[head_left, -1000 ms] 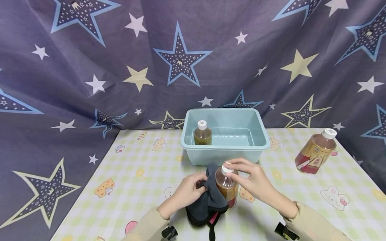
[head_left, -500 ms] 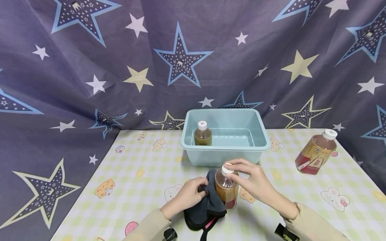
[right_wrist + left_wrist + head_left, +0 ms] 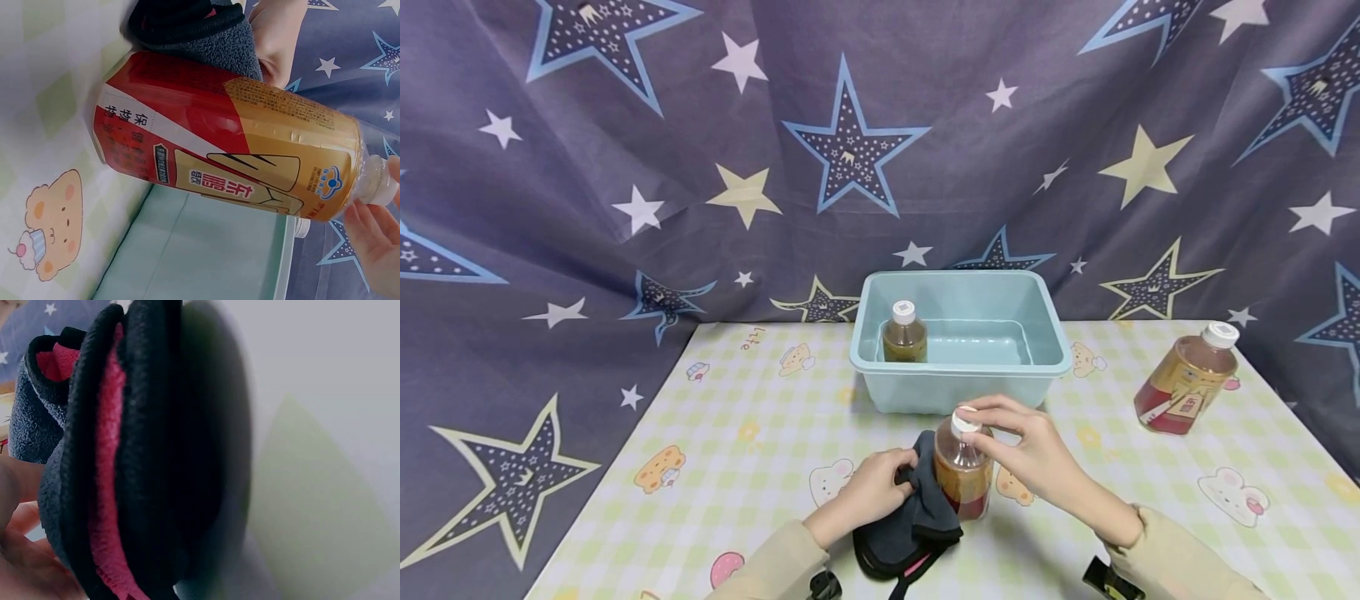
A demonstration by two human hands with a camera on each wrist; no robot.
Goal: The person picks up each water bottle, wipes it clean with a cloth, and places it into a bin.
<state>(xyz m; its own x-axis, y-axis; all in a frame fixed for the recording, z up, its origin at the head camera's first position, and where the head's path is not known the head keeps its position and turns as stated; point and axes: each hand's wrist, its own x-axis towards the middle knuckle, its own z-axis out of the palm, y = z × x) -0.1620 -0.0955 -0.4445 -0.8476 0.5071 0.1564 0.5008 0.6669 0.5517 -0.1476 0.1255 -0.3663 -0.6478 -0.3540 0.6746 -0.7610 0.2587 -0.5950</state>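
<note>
Dark cloth (image 3: 891,533): gripped by fingers of the left hand (image 3: 871,492), set touching a bottle (image 3: 964,483) | bottle: stood upright on the worktop (image 3: 737,467), white cap (image 3: 962,422) pinched by fingers of the right hand (image 3: 1033,446) | second bottle (image 3: 1187,379): placed well apart, at right | tub (image 3: 955,388): set just behind, third bottle (image 3: 905,340) held inside

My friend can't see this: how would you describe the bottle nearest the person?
Find the blue tub; in front of it stands a red-and-gold bottle. Unlike the bottle in the tub and the one farther right, it has its cap pinched by the right hand and a dark cloth against its side.
</note>
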